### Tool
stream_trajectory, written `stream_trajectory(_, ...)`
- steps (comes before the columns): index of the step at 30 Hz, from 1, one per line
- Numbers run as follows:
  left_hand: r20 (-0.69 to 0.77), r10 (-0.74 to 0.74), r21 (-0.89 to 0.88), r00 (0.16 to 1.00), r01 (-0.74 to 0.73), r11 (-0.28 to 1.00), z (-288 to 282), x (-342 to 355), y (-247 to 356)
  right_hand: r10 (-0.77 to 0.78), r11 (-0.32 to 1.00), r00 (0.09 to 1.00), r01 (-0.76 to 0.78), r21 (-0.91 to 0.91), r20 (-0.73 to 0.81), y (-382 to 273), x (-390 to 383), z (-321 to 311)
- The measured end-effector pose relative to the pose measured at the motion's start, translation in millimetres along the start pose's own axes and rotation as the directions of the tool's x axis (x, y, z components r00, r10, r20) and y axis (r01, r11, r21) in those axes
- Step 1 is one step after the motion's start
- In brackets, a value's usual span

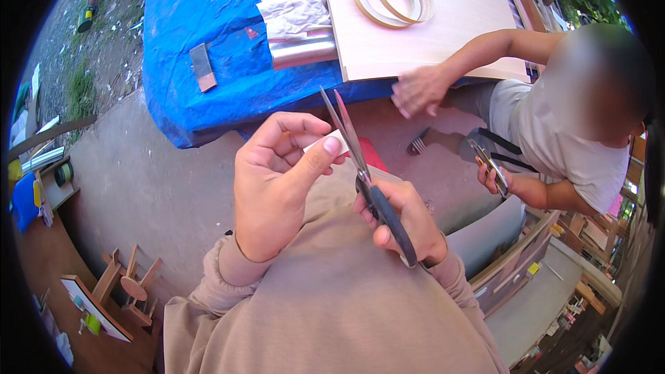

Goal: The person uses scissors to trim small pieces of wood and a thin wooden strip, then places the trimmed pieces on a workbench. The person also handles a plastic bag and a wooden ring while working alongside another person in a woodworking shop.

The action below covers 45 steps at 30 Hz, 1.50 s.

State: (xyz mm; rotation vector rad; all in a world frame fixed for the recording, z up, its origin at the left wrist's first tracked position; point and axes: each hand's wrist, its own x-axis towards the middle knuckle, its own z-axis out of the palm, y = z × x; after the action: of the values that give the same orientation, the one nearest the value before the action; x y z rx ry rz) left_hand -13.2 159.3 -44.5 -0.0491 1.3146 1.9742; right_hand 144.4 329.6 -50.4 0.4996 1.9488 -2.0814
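Note:
My left hand (pixel 277 180) is closed, pinching a small whitish strip (pixel 335 138) between thumb and fingers in front of my chest. My right hand (pixel 409 218) grips a pair of scissors (pixel 359 159) by its dark handles. The scissors point up and away from me, their blades slightly apart. Beside the blades, close to them, lies the end of the strip; I cannot tell whether they touch. Part of the strip is hidden behind my left thumb and fingers.
Ahead stands a table under a blue tarp (pixel 187 111), bearing a pale board (pixel 450 45) with coiled edging strips (pixel 395 0) and a sanding block (pixel 202 67). At right, a person (pixel 540 111) holds a phone (pixel 488 166), one hand near the board. A wooden stool (pixel 133 287) is at lower left.

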Motion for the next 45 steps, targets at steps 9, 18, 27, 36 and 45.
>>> stream_trajectory(9,-0.019,0.06,0.064,0.998,-0.059,0.996,7,1,10,0.04,0.997,0.996,-0.034,-0.064,0.081,-14,1,-7)
stream_trajectory(18,-0.02,0.056,0.015,0.998,-0.056,0.998,13,6,15,-0.026,0.984,0.999,0.034,-0.175,0.045,-15,2,-11)
stream_trajectory(27,-0.028,0.088,0.034,0.996,-0.087,0.996,14,9,18,-0.061,0.966,0.998,0.066,-0.25,0.028,-22,5,-14)
stream_trajectory(36,-0.036,0.07,0.034,0.997,-0.069,0.997,12,11,18,-0.057,0.94,0.998,0.063,-0.335,0.029,-26,8,-14)
stream_trajectory(45,-0.039,0.065,0.042,0.997,-0.064,0.997,12,13,17,-0.049,0.944,0.999,0.043,-0.326,-0.01,-27,5,-10)
